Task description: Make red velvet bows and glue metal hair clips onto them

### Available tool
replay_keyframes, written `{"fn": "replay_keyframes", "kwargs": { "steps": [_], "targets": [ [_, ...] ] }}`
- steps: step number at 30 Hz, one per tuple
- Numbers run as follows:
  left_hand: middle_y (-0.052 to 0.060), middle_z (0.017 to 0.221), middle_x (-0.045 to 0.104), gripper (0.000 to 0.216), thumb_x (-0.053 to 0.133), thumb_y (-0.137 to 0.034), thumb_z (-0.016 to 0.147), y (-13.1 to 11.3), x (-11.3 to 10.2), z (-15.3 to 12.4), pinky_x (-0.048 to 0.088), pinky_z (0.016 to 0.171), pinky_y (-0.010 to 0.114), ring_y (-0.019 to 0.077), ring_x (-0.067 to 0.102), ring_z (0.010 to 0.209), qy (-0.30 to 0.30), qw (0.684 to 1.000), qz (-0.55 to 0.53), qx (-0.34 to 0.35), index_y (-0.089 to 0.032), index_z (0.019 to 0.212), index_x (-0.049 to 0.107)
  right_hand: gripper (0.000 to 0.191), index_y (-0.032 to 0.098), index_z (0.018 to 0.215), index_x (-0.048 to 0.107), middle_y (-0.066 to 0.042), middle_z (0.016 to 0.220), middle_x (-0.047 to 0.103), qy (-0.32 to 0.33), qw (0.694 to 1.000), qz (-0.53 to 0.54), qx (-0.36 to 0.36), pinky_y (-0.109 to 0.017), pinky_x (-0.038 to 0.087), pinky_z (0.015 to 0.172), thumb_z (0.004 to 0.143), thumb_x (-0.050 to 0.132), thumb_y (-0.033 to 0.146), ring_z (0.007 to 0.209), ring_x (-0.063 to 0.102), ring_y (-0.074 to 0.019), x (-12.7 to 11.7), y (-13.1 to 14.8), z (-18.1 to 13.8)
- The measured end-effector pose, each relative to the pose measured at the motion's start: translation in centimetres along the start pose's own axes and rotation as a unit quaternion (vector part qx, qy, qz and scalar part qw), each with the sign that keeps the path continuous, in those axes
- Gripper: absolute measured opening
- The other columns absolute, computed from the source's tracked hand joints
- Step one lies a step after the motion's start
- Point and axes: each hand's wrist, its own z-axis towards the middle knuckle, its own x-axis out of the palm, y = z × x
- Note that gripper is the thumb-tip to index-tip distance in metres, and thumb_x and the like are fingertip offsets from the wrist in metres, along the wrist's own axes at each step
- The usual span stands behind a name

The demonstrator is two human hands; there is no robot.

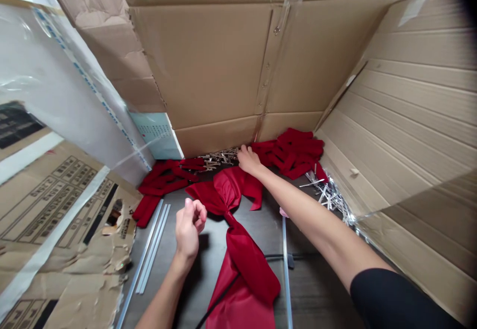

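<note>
A red ribbon bow (227, 192) lies on the dark table, gathered at its middle, with a broad twisted tail (251, 264) running toward me. My left hand (189, 229) hovers left of the bow, fingers loosely curled and thumb raised apart; nothing shows in it. My right hand (249, 160) reaches past the bow to the back. Its fingers are bent together at the right end of a pile of thin gold twist ties (219, 157); what they pinch, if anything, is too small to make out.
Cardboard walls (208, 65) enclose the back and right. Dark red velvety strips (294, 152) are heaped at back right, more strips (164, 180) at back left. Silver ties (333, 197) lie right. Pale sticks (153, 249) lie left, another stick (286, 274) right. A black cable (219, 299) crosses the tail.
</note>
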Motion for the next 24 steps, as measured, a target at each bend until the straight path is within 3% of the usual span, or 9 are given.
{"fn": "replay_keyframes", "kwargs": {
  "steps": [3, 6, 9, 11, 14, 16, 19, 22, 24],
  "targets": [
    [-0.006, 0.047, 0.029, 0.046, 0.050, -0.052, 0.087, -0.1, 0.1, 0.2, 0.015, 0.042, 0.023, 0.0069, 0.022, 0.042, -0.029, 0.999, 0.045, 0.011, -0.018, 0.056, 0.044, 0.020, 0.009, 0.103, 0.062, -0.024, 0.127, 0.054, -0.015, 0.999, 0.052, 0.001, -0.043, 0.041, 0.097, 0.086, 0.053, 0.005, 0.122, 0.049, -0.0323, -1.7, -0.4, -1.0],
    [-0.003, 0.063, 0.046, 0.010, 0.058, -0.027, 0.083, -0.1, 0.5, 0.4, 0.034, 0.051, 0.021, 0.0094, 0.042, 0.054, -0.019, 0.984, 0.147, 0.098, -0.017, 0.082, 0.058, 0.019, 0.011, 0.102, 0.059, -0.015, 0.097, 0.067, -0.004, 0.991, 0.135, -0.005, -0.032, 0.049, 0.078, 0.090, 0.044, 0.009, 0.091, 0.065, -0.0216, -3.5, -0.3, -3.4],
    [0.005, 0.101, 0.057, 0.045, 0.061, -0.015, 0.076, -0.3, 1.5, 0.6, 0.045, 0.070, 0.025, 0.0149, 0.055, 0.081, 0.042, 0.953, 0.239, 0.183, -0.021, 0.120, 0.054, 0.019, 0.014, 0.096, 0.058, -0.003, 0.072, 0.065, 0.031, 0.975, 0.219, -0.027, -0.023, 0.046, 0.055, 0.093, 0.039, 0.016, 0.059, 0.062, -0.0127, -4.8, 0.5, -8.5],
    [0.007, 0.108, 0.057, 0.053, 0.063, -0.019, 0.077, -0.4, 2.4, 0.4, 0.046, 0.074, 0.028, 0.0166, 0.056, 0.084, 0.107, 0.933, 0.280, 0.198, -0.022, 0.128, 0.053, 0.022, 0.017, 0.085, 0.059, 0.001, 0.061, 0.060, 0.064, 0.960, 0.268, -0.049, -0.021, 0.042, 0.048, 0.094, 0.041, 0.024, 0.047, 0.055, -0.0101, -5.5, 1.2, -12.6],
    [0.007, 0.091, 0.066, 0.028, 0.063, -0.026, 0.082, -0.1, 3.8, -0.3, 0.045, 0.073, 0.028, 0.0169, 0.059, 0.075, 0.175, 0.917, 0.302, 0.193, -0.019, 0.109, 0.068, 0.016, 0.017, 0.076, 0.063, 0.002, 0.057, 0.057, 0.088, 0.909, 0.398, -0.086, -0.022, 0.038, 0.048, 0.086, 0.054, 0.026, 0.049, 0.052, -0.0102, -6.3, 2.2, -17.8],
    [0.006, 0.077, 0.069, 0.017, 0.064, -0.029, 0.083, 0.3, 4.5, -1.0, 0.044, 0.068, 0.027, 0.0162, 0.059, 0.067, 0.167, 0.920, 0.303, 0.182, -0.018, 0.091, 0.073, 0.012, 0.018, 0.075, 0.063, 0.003, 0.055, 0.056, 0.091, 0.873, 0.476, -0.051, -0.022, 0.037, 0.047, 0.081, 0.062, 0.028, 0.048, 0.051, -0.0105, -6.4, 2.6, -19.7],
    [0.003, 0.064, 0.067, 0.013, 0.070, -0.030, 0.078, 1.0, 5.0, -1.8, 0.041, 0.058, 0.024, 0.0135, 0.055, 0.055, 0.151, 0.927, 0.302, 0.161, -0.017, 0.082, 0.073, 0.019, 0.017, 0.077, 0.062, 0.002, 0.057, 0.058, 0.115, 0.773, 0.623, 0.022, -0.022, 0.036, 0.046, 0.074, 0.071, 0.033, 0.048, 0.050, -0.0101, -5.8, 2.7, -20.7],
    [0.003, 0.068, 0.067, 0.014, 0.074, -0.026, 0.073, 1.3, 5.0, -1.9, 0.043, 0.059, 0.024, 0.0138, 0.057, 0.059, 0.186, 0.929, 0.285, 0.148, -0.017, 0.083, 0.071, 0.025, 0.015, 0.072, 0.062, 0.002, 0.055, 0.056, 0.152, 0.683, 0.712, 0.057, -0.021, 0.033, 0.045, 0.070, 0.076, 0.037, 0.046, 0.047, -0.0076, -4.8, 2.3, -20.7],
    [0.005, 0.080, 0.068, 0.033, 0.076, -0.025, 0.070, 1.3, 4.8, -1.7, 0.047, 0.062, 0.024, 0.0150, 0.060, 0.065, 0.205, 0.937, 0.250, 0.132, -0.017, 0.101, 0.068, 0.029, 0.015, 0.068, 0.061, 0.004, 0.050, 0.053, 0.166, 0.671, 0.719, 0.071, -0.020, 0.026, 0.042, 0.069, 0.078, 0.038, 0.043, 0.042, -0.0060, -4.4, 2.0, -20.7]
  ]
}}
